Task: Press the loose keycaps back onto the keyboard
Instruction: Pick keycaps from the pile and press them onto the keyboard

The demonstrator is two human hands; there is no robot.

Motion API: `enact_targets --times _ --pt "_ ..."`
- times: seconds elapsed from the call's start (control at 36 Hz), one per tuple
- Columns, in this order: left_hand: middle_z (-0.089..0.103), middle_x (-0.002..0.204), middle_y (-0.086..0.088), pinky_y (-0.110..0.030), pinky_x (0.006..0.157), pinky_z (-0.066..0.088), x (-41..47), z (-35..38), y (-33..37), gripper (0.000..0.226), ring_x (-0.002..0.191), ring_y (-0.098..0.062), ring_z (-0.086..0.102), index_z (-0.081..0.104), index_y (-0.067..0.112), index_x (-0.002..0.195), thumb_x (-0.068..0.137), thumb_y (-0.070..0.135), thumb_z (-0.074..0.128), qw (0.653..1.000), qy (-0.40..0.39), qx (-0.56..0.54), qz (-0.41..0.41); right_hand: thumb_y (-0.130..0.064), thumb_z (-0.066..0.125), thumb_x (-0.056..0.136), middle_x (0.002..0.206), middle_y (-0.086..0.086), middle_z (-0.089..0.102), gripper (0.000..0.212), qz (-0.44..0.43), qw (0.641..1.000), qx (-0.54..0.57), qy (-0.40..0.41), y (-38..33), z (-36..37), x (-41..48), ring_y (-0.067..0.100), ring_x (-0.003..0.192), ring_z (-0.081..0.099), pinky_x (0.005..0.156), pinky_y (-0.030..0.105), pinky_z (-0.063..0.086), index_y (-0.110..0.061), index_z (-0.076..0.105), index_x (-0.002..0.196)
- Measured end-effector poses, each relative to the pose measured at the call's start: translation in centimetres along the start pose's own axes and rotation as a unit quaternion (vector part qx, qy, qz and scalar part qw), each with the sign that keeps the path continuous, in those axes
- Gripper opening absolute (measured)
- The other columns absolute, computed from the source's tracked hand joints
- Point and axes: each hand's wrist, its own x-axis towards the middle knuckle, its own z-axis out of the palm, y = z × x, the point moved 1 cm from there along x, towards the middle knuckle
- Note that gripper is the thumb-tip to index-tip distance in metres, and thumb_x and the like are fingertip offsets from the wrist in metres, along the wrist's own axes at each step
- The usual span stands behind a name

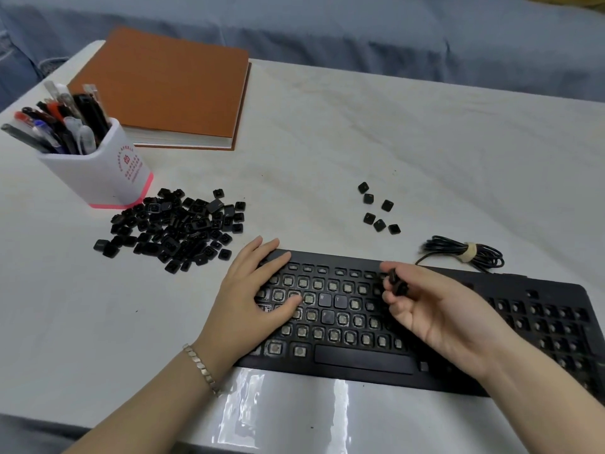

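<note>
Your left hand (253, 290) lies flat, fingers straight, on the black plastic keyboard (327, 257) under both hands. Your right hand (438, 312) pinches one small square keycap (397, 283). A heap of black keycaps (176, 224) lies beyond your left hand, and six loose keycaps (387, 205) beyond your right.

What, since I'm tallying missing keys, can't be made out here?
Head view only:
- the held keycap: legend blurred, partly covered by the right hand.
- the keyboard: left-end sockets lie under the left hand.
- the keycap pile: most legends too small.
</note>
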Motion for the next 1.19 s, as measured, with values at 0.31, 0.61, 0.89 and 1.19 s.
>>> enact_targets --times 0.31,0.61,0.89,1.19 --pt "0.039 0.137 0.016 -0.007 0.108 0.011 0.0 -0.1 0.1 0.056 0.137 -0.004 0.023 0.057 0.022 0.123 0.072 0.020 0.078 1.000 -0.001 -0.003 -0.002 -0.007 0.058 0.066 0.071 0.012 0.067 0.020 0.019 0.999 0.025 -0.008 1.3 0.0 -0.3 0.010 0.055 0.061 0.049 0.015 0.051 0.000 0.072 0.079" --pt "0.039 0.136 0.018 -0.007 0.108 0.011 0.0 0.0 0.0 0.055 0.136 -0.002 0.022 0.057 0.022 0.123 0.072 0.021 0.077 1.000 -0.001 -0.005 -0.004 -0.008 0.065 0.056 0.078 0.015 0.071 0.022 -0.086 0.992 -0.085 -0.022 2.1 0.1 -1.6 0.012 0.063 0.068 0.055 0.014 0.051 -0.014 0.076 0.074" --pt "0.036 0.134 0.023 -0.006 0.107 0.011 0.0 0.0 0.1 0.055 0.135 0.001 0.021 0.056 0.023 0.124 0.073 0.021 0.077 1.000 0.001 -0.008 -0.005 0.001 0.064 0.068 0.078 0.014 0.071 0.024 -0.130 0.976 -0.173 -0.009 2.2 0.0 -2.1 0.013 0.061 0.066 0.048 0.012 0.046 -0.008 0.066 0.090" --pt "0.040 0.135 0.014 -0.007 0.108 0.011 0.0 -0.1 0.2 0.055 0.135 -0.005 0.024 0.058 0.019 0.123 0.072 0.018 0.078 1.000 0.002 -0.003 -0.002 -0.008 0.078 0.067 0.061 0.001 0.057 0.035 -0.322 0.802 -0.495 0.091 4.1 -0.4 -0.5 0.002 0.060 0.048 0.061 0.005 0.036 -0.040 0.064 0.074"
